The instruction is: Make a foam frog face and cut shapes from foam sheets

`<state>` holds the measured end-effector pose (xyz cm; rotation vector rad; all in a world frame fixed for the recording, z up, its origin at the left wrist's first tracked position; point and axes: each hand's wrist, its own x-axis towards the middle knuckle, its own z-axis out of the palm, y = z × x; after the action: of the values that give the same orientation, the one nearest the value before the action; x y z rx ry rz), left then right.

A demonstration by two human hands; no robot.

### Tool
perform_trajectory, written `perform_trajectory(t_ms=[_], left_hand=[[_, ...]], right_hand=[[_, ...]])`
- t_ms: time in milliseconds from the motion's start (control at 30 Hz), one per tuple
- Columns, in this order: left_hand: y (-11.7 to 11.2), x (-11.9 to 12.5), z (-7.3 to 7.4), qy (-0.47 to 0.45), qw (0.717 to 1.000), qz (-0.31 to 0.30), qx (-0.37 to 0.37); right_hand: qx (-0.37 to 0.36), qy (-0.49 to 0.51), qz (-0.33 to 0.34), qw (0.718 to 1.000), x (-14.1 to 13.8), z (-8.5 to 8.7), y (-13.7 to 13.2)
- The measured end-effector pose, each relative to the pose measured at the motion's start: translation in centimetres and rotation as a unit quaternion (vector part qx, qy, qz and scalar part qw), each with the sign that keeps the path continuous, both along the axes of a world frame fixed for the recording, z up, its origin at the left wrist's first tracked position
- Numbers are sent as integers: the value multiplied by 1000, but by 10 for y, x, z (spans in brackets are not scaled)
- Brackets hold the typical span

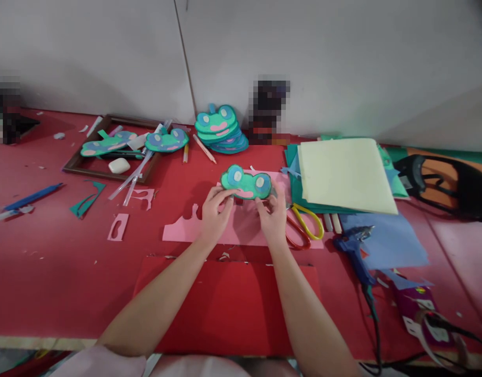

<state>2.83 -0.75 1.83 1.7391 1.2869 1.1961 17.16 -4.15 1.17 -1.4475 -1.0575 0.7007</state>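
Note:
A green frog-face cutout (247, 183) with blue eyes and a pink mouth is held up above the middle of the red table. My left hand (217, 213) pinches its lower left edge, and my right hand (272, 215) grips the lower right side. Beneath both hands lies a cut sheet of pink felt or foam (181, 230). Scissors (312, 220) with one yellow and one red handle rest beside my right hand, their blades partly hidden. Similar frog faces (219, 125) are stacked against the wall.
On the left, a brown frame (74, 166) holds frog pieces, a white eraser-like block (119, 166) and clear sticks. To the right are pale sheets (345, 173), a blue glue gun (356, 256) with its cord, and a purple box (415, 306). A blue pen (34, 197) lies far left.

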Motion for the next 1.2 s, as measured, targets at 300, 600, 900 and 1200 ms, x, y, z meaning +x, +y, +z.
perform_trajectory(t_ms=[300, 600, 900, 1200], left_hand=[[-5, 2, 2, 61, 995, 4, 83], [-5, 1, -9, 273, 954, 93, 75], [-8, 5, -12, 316, 944, -7, 90], [-17, 10, -17, 404, 908, -73, 84]], right_hand=[[0, -40, 8, 999, -1, 5, -4], [-16, -148, 10, 989, 1, 1, -4], [-54, -174, 49, 982, 4, -13, -2], [-56, -178, 49, 981, 2, -12, 0]])
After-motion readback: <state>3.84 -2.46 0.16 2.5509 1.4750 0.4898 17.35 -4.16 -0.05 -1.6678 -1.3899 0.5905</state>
